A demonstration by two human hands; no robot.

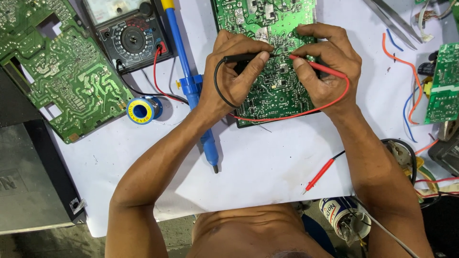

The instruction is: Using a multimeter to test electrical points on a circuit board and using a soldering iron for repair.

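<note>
A green circuit board (272, 91) lies on white paper at the top centre. My left hand (234, 71) pinches a black test probe (244, 58) with its tip on the board. My right hand (325, 67) pinches a red test probe (318, 68), tip also on the board, close to the black one. Red and black leads run left to an analogue multimeter (126, 36) at the top left.
A second green board (62, 71) lies at the left, a solder spool (141, 110) and a blue desoldering pump (193, 91) beside my left wrist. A spare red probe (318, 176), tweezers (392, 19), loose wires and a small board (442, 81) sit right. A dark panel (28, 177) is lower left.
</note>
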